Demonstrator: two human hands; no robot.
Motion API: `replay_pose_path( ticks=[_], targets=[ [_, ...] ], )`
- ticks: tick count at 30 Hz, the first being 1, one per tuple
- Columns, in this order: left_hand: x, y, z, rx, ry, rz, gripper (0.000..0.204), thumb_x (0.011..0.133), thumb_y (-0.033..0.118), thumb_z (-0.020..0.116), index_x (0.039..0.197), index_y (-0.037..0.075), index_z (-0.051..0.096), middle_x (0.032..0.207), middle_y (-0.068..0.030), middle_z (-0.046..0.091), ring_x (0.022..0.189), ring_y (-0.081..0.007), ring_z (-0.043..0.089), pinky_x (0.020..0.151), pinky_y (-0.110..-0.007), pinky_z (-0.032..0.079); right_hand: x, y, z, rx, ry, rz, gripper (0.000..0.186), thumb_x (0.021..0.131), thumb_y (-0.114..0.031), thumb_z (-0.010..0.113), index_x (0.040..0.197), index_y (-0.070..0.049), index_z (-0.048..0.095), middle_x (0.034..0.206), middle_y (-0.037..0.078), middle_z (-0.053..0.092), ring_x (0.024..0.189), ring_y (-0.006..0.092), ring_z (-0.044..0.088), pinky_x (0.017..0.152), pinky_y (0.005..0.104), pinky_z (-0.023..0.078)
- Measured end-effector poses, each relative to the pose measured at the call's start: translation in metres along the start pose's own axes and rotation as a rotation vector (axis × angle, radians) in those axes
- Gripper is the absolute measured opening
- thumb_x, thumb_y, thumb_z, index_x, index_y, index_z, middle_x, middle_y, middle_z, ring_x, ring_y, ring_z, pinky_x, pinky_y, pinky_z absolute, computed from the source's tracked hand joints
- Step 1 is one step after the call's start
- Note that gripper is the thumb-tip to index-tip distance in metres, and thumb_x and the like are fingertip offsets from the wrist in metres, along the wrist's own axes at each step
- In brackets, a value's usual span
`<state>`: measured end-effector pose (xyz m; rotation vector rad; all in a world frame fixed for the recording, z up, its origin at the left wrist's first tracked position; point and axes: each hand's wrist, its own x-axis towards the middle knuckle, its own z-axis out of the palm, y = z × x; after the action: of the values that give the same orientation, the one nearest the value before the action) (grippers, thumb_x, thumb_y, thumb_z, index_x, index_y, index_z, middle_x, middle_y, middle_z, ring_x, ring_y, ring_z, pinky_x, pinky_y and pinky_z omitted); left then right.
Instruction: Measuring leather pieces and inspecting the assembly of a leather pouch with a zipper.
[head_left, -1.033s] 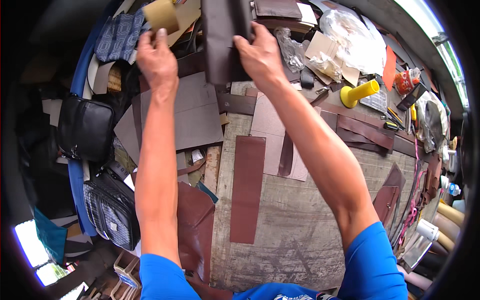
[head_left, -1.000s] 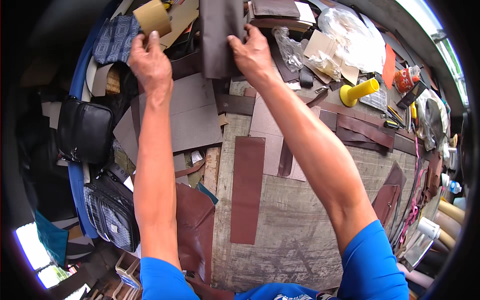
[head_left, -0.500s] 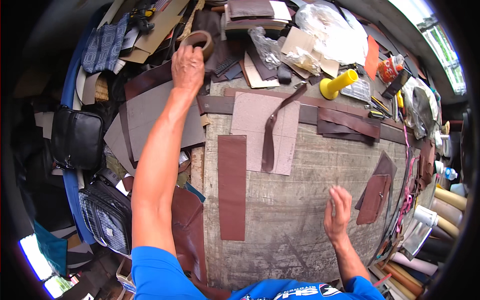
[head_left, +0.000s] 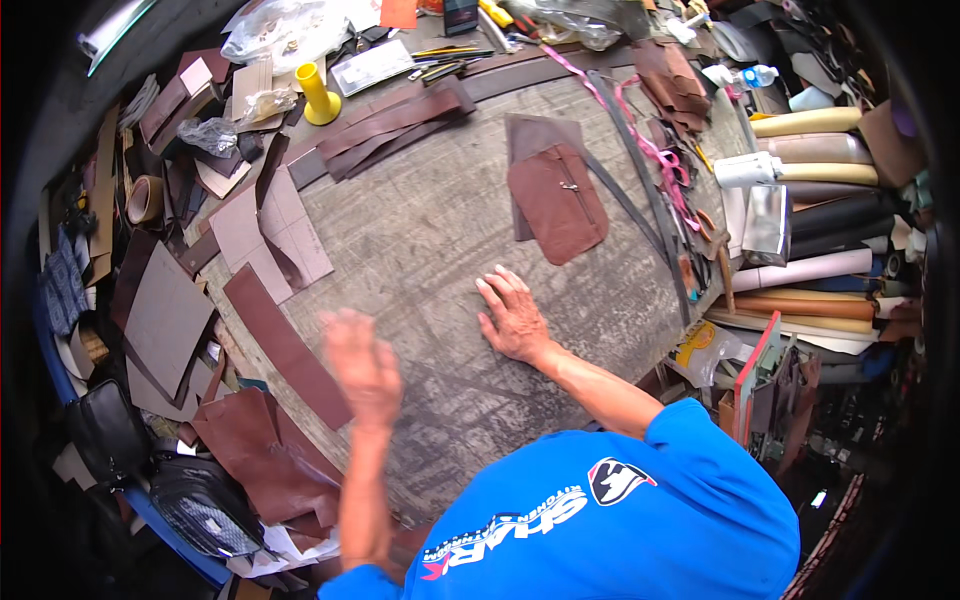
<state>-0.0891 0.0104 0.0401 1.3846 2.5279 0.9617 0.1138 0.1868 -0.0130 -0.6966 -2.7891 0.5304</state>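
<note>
Tape roll [head_left: 138, 203] released, leaving left fingers [head_left: 347, 338] free, extended though blurred, leather strip [head_left: 284, 345] beside them; right fingers [head_left: 496, 284] empty, loosely spread.

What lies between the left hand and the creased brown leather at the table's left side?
Outward from the left hand, the head view shows the near end of the flat brown leather strip, then a narrow margin of the table.

The bare left hand [head_left: 364, 372] is blurred, its outline smeared; whether it touches the worn grey wooden bench [head_left: 450, 400] cannot be told. A reddish-brown zippered leather piece [head_left: 550, 215] partly hides a flat grey-brown sheet [head_left: 545, 130]. The top edge crops a bright orange sheet [head_left: 398, 13].
</note>
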Motion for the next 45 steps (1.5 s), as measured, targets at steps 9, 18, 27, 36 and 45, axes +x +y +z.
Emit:
replay_pose_path(
  ticks=[9,18,27,36,45],
  targets=[
    [-0.125,0.093,0.093,0.18,-0.241,0.056,0.058,0.087,0.025,0.061,0.138,0.002,0.045,0.152,-0.0186,0.032,0.143,-0.0417,0.02,0.116,-0.056,0.015,-0.005,-0.003,0.004,-0.04,0.063,-0.005,0.061,0.087,-0.024,0.058,0.14,0.0,0.041,0.148,0.018,0.038,0.14,0.0347,0.03,0.115,0.0469,0.023],
    [-0.133,0.098,0.106,0.337,-0.158,0.015,0.069,0.084,0.031,0.061,0.14,-0.003,0.039,0.153,-0.0183,0.031,0.144,-0.0365,0.022,0.118,-0.052,0.016,-0.013,0.008,0.007,0.006,0.021,-0.042,0.065,0.093,-0.034,0.049,0.145,0.001,0.034,0.155,0.017,0.028,0.145,0.0346,0.019,0.119,0.0468,0.012],
    [-0.13,0.094,0.105,0.405,-0.071,-0.05,0.073,0.084,0.03,0.057,0.145,-0.001,0.032,0.154,-0.0187,0.028,0.145,-0.0345,0.021,0.118,-0.049,0.015,-0.108,0.086,-0.06,0.008,-0.224,-0.383,0.06,0.096,-0.04,0.047,0.144,-0.005,0.039,0.154,0.01,0.032,0.145,0.0245,0.023,0.119,0.0432,0.014],
    [-0.137,0.094,0.11,0.434,-0.059,-0.059,0.073,0.084,0.032,0.057,0.144,0.0,0.034,0.155,-0.0158,0.028,0.145,-0.0326,0.02,0.119,-0.048,0.015,-0.235,0.16,-0.122,0.022,-0.181,-0.155,0.056,0.093,-0.025,0.056,0.141,-0.002,0.04,0.15,0.015,0.036,0.141,0.0299,0.032,0.117,0.0449,0.021],
    [-0.137,0.094,0.114,0.437,-0.026,-0.084,0.069,0.086,0.034,0.055,0.144,0.002,0.036,0.155,-0.0117,0.028,0.146,-0.0296,0.019,0.119,-0.047,0.013,-0.263,0.16,-0.096,-0.19,0.07,0.181,0.058,0.094,-0.023,0.052,0.144,0.0,0.035,0.15,0.018,0.034,0.142,0.0336,0.027,0.117,0.0474,0.02]
  ],
)
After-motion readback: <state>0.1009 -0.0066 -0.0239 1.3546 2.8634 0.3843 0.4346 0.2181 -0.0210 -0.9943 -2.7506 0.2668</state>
